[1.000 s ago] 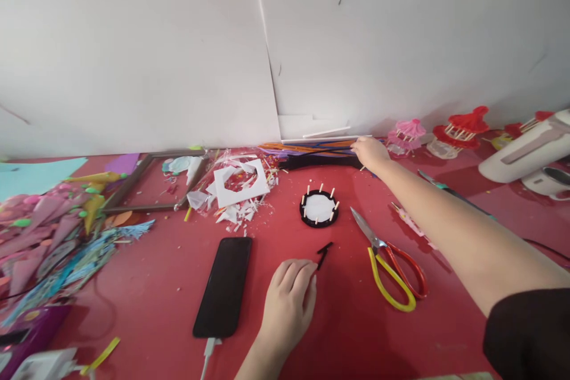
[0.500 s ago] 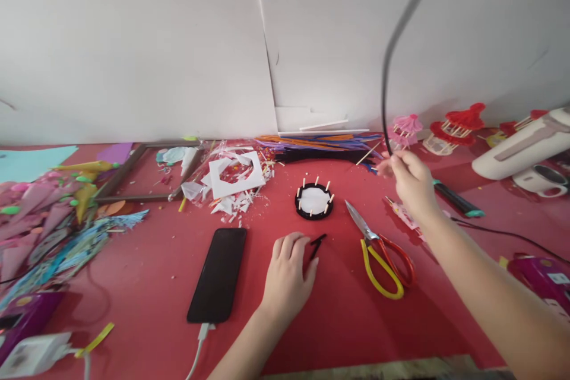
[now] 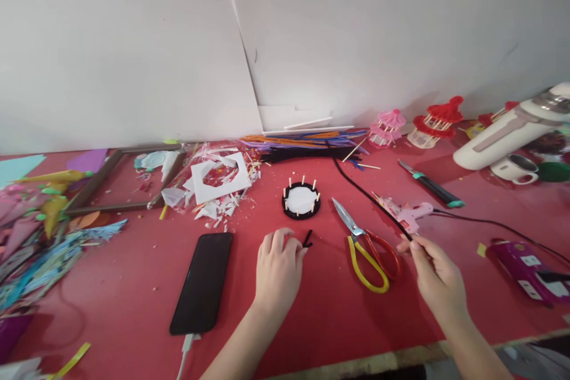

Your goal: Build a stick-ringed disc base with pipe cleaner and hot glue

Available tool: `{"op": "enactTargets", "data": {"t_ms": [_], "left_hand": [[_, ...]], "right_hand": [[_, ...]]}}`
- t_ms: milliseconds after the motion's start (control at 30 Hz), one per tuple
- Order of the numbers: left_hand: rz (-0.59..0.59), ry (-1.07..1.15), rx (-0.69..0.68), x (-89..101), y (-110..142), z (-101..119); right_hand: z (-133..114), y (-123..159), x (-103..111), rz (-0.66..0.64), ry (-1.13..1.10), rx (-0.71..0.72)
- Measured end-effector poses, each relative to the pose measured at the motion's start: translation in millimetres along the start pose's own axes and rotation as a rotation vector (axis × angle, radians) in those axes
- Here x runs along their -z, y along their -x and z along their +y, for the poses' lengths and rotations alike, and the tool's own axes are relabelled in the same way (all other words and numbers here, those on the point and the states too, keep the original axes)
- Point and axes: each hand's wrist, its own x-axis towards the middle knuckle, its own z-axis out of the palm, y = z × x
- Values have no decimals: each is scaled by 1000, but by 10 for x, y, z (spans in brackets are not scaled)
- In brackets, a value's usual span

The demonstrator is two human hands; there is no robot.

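My right hand (image 3: 439, 273) pinches the near end of a long black pipe cleaner (image 3: 367, 195). The stem slants away to the left, its far end reaching the pile of pipe cleaners at the back. My left hand (image 3: 280, 264) is low over the table with its fingers curled together. A short bent black pipe cleaner piece (image 3: 308, 240) sticks out at those fingertips; the rest is hidden behind them. Beyond that hand lies a white disc (image 3: 301, 200) rimmed in black pipe cleaner, with several short wooden pegs standing around it. Scissors (image 3: 363, 252) with yellow and red handles lie between my hands.
A pink glue gun (image 3: 412, 214), a utility knife (image 3: 439, 189), a bottle (image 3: 503, 130) and a mug (image 3: 514, 169) are on the right. A phone (image 3: 202, 282) lies left of my left hand. White scraps (image 3: 218, 181) and small pavilion models (image 3: 386, 129) are farther back.
My right hand has come down and nearer, lowering the long pipe cleaner from upright to slanting over the table. My left hand stays near the short piece, its thumb now drawn in. The view has shifted rightward.
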Motion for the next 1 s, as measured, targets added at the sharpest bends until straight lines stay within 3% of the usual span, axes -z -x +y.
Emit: {"op": "enactTargets", "data": {"t_ms": [167, 433, 767, 900, 1000], "left_hand": [[40, -22, 13, 82, 25, 39], [83, -58, 82, -101, -213, 29], [52, 33, 55, -155, -116, 92], [34, 138, 56, -195, -104, 129], [17, 260, 60, -190, -83, 118]], "right_hand": [[-43, -37, -36, 29, -25, 64], [-120, 105, -210, -40, -131, 92], [-78, 146, -183, -48, -159, 114], [-54, 138, -181, -72, -141, 244], [-80, 126, -167, -159, -130, 473]]}}
